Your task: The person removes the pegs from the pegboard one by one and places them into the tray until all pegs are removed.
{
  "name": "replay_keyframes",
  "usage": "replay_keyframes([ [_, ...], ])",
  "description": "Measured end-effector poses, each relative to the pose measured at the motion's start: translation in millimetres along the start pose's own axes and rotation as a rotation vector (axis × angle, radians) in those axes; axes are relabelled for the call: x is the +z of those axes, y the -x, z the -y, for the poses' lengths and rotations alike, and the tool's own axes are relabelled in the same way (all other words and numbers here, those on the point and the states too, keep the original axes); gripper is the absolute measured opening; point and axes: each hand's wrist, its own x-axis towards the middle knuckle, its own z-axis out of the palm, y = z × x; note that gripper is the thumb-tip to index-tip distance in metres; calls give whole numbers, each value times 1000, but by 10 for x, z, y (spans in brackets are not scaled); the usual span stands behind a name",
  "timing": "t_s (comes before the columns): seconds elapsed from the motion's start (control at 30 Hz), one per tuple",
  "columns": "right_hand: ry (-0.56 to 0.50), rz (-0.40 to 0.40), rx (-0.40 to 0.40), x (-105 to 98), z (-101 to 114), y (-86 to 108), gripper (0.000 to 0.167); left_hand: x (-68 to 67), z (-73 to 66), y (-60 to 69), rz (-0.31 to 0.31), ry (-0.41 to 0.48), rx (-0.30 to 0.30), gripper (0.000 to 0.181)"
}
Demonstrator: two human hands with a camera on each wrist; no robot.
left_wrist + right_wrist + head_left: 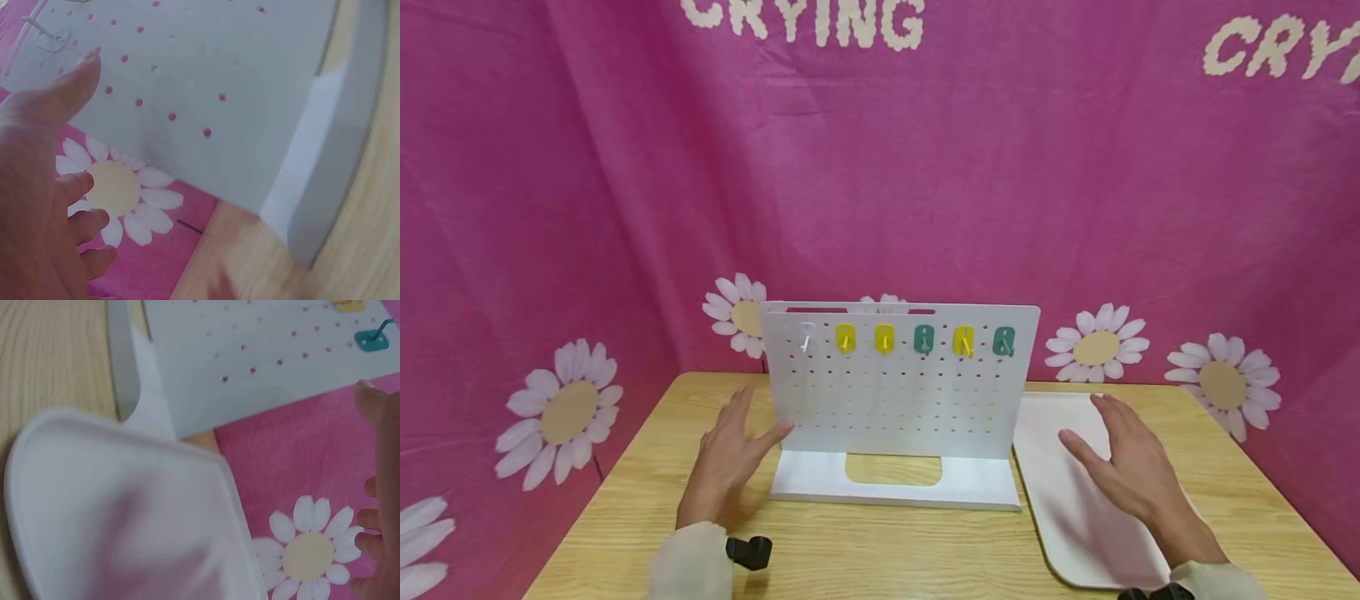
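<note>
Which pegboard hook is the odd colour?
The white hook, at the far left of the row in the head view. The other five are coloured: three yellow hooks and two green hooks.

The surface (pixel 880 546), pale wood-grain (rounded at its far corners), carries a white pegboard (pixel 895 400) standing between the left hand (pixel 726 458) and the right hand (pixel 1133 471), and a white tray (pixel 1070 525) lying flat below the right hand, just beside the pegboard.

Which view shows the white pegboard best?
The head view: the white pegboard shows almost whole, front-on, with its six hooks. Left wrist shows a cropped part with the white hook; right wrist, a cropped part with one green hook.
</note>
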Motion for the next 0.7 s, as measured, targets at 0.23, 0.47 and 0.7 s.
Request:
replay_keyframes([
  [0.23, -102, -7, 55, -76, 245, -96, 69, 41, -105, -59, 9, 158, -109, 106],
  [0.47, -137, -50, 124, -59, 462, -174, 65, 86, -131, -82, -35, 259, -155, 98],
  [0.7, -215, -125, 143, 21, 617, -215, 52, 192, -154, -143, -71, 364, -158, 92],
])
